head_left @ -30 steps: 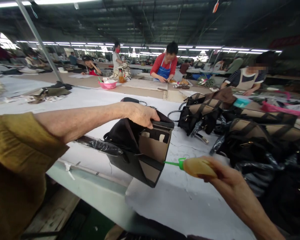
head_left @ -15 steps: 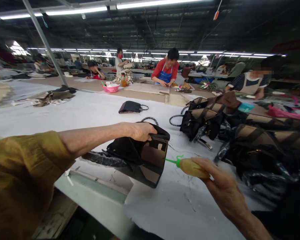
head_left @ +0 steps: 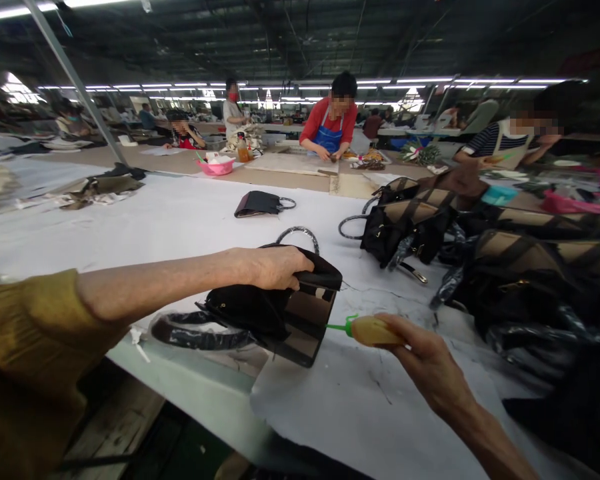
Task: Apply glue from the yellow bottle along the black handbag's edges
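Note:
A black and tan handbag (head_left: pixel 293 313) lies on its side on the white-covered table (head_left: pixel 170 220), its end panel facing right. My left hand (head_left: pixel 275 267) grips the bag's upper edge, fingers curled over it. My right hand (head_left: pixel 420 360) is closed around a small amber squeeze bottle (head_left: pixel 375 331) with a green nozzle. The nozzle tip touches the bag's right edge. A plastic-wrapped handle (head_left: pixel 195 333) of the bag sticks out to the left.
A pile of similar bags (head_left: pixel 430 220) fills the right side of the table. A small black bag (head_left: pixel 260 203) lies further back. Other people work at a far table, where a pink basin (head_left: pixel 215 168) stands. The table's near edge (head_left: pixel 195 380) runs diagonally below.
The bag has been lowered from a raised, tilted hold until it rests lower on the table. My right hand with the bottle stays at the bag's right edge.

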`<state>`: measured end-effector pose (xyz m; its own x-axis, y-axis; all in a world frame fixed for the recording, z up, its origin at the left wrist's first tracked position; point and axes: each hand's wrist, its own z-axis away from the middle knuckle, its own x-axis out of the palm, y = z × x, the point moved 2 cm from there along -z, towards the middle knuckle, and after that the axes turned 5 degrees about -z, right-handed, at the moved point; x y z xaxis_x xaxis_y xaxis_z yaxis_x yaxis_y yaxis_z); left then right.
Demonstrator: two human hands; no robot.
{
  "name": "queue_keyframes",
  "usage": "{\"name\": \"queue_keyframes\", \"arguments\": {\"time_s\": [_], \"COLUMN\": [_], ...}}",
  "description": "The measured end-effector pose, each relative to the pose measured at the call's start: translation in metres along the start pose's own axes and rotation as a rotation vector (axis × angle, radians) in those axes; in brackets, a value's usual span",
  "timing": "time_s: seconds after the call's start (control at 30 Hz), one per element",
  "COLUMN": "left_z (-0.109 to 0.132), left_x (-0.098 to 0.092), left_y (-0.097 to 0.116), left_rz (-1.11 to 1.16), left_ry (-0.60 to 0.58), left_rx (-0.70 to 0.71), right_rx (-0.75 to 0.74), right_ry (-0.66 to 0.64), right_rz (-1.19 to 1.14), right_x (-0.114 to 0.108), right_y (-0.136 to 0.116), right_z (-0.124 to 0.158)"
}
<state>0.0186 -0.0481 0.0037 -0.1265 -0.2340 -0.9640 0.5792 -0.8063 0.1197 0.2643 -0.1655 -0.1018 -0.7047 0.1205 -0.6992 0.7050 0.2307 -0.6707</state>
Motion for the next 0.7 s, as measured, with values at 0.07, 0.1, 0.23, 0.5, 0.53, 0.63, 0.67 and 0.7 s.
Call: {"name": "queue_keyframes", "arguments": {"time_s": [0.07,0.1,0.23,0.5,0.53,0.63,0.67,0.7], "left_z": [0.003,0.005,0.010,0.025,0.027,0.031,0.032,0.033], "left_x": [0.005,0.008,0.023,0.037,0.038,0.041,0.043,0.044], "left_y": [0.004,0.005,0.009,0.023,0.024,0.028,0.028,0.028], "left_rz": [-0.006,-0.012,-0.038,-0.037,-0.024,0.006,0.011,0.015], "left_ry": [0.016,0.027,0.082,0.103,0.102,0.090,0.089,0.093], "left_rx": [-0.007,-0.012,-0.017,-0.077,-0.078,-0.095,-0.098,-0.099], "right_rx": [0.053,0.071,0.103,0.336,0.347,0.352,0.354,0.357], "right_ry": [0.000,-0.011,-0.041,-0.106,-0.115,-0.125,-0.124,-0.124], "right_rz": [-0.034,-0.043,-0.050,-0.354,-0.382,-0.416,-0.422,-0.431], "right_x": [0.001,0.002,0.007,0.018,0.019,0.019,0.019,0.019], "right_y": [0.002,0.003,0.008,0.021,0.020,0.017,0.017,0.016], "right_z": [0.000,0.000,0.005,0.016,0.017,0.020,0.020,0.021]}}
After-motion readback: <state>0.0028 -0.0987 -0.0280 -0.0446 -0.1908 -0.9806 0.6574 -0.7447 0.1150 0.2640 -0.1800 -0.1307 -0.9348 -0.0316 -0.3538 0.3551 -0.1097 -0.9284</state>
